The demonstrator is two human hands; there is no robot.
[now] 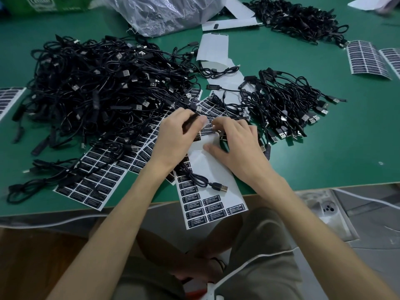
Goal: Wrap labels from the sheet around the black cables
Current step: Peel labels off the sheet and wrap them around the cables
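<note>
My left hand [177, 135] grips a black cable's controller part [190, 123] over the label sheet [213, 178], which hangs off the table's near edge. My right hand [236, 144] rests beside it, its fingertips curled at a black label [205, 132] near the sheet's top, the thumb flat on bare backing. The held cable trails down the sheet to a USB plug [220, 188]. A big pile of black cables [97, 89] lies at the left, and a smaller bundle [287, 105] at the right.
More label sheets lie under the big pile [95, 176], at the far right [368, 59] and at the left edge [8, 98]. Used backing strips [214, 48] and a plastic bag [164, 11] sit behind. Another cable pile [298, 18] is at the back right. The green table's edge [324, 187] is near.
</note>
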